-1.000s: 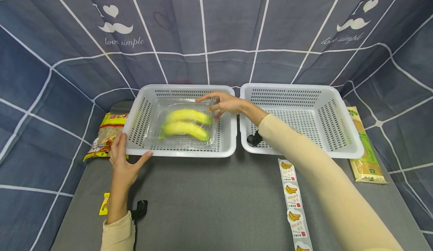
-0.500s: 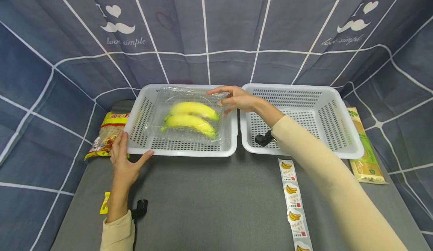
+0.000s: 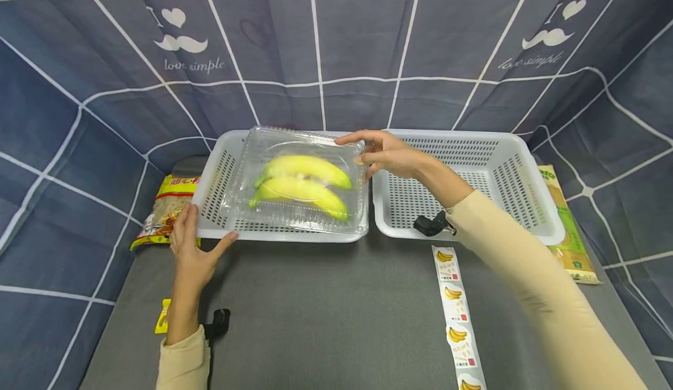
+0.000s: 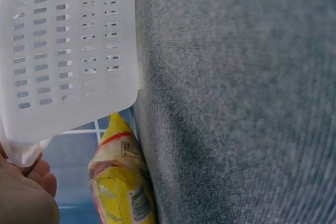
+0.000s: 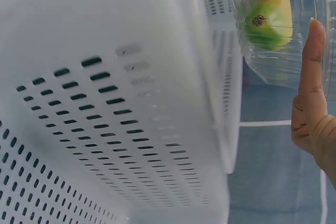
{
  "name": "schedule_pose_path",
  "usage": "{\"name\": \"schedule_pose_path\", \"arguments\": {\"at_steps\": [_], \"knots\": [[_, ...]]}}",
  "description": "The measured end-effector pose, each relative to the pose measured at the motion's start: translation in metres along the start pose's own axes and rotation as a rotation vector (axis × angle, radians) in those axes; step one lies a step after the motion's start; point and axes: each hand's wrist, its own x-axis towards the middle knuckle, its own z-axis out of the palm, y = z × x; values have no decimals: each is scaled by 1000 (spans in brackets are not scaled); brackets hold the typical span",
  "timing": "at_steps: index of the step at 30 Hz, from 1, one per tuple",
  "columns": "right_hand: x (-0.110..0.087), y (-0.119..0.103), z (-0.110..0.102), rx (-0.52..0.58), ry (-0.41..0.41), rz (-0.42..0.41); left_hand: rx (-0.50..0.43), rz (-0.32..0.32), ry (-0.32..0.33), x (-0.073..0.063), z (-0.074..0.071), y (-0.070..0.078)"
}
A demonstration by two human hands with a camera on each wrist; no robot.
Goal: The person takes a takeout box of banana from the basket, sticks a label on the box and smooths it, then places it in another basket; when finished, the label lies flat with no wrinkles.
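A clear plastic clamshell box (image 3: 247,197) with two yellow-green bananas (image 3: 302,188) inside is raised and tilted over the left white basket (image 3: 215,203). My right hand (image 3: 391,155) grips the box by its right end, fingers on the far part of that edge. In the right wrist view, my thumb and fingers lie at the box's rim, beside a banana's green tip (image 5: 269,27). My left hand (image 3: 194,256) holds the front left corner of the same basket; in the left wrist view its fingers curl at the rim, partly hidden.
A second white basket (image 3: 549,226) stands close on the right. A strip of banana stickers (image 3: 456,314) lies in front of it. A food bag (image 3: 168,203) is at the left, a green-gold package (image 3: 580,270) at the right. A small yellow packet (image 3: 162,315) lies by my left wrist.
The box with the bananas has risen out of the left basket and shifted right in my right hand, its right side higher. My left hand has stayed on the basket corner.
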Motion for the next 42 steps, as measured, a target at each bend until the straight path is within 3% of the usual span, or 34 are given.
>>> {"name": "schedule_pose_path", "arguments": {"at_steps": [11, 21, 25, 32, 42], "knots": [[-52, 3, 21, -31, -53, -5, -25, 63, 22, 2, 2, -6], [-103, 23, 50, -228, -85, -129, -43, 51, 12, 1, 2, -4], [-122, 32, 58, -219, -86, -158, -34, 36, -2, 2, 1, -4], [-155, 54, 74, -148, -85, -121, -27, 44, -5, 3, 3, -6], [-177, 97, 87, -87, -47, -118, -26, 14, -12, 4, 3, -4]]}}
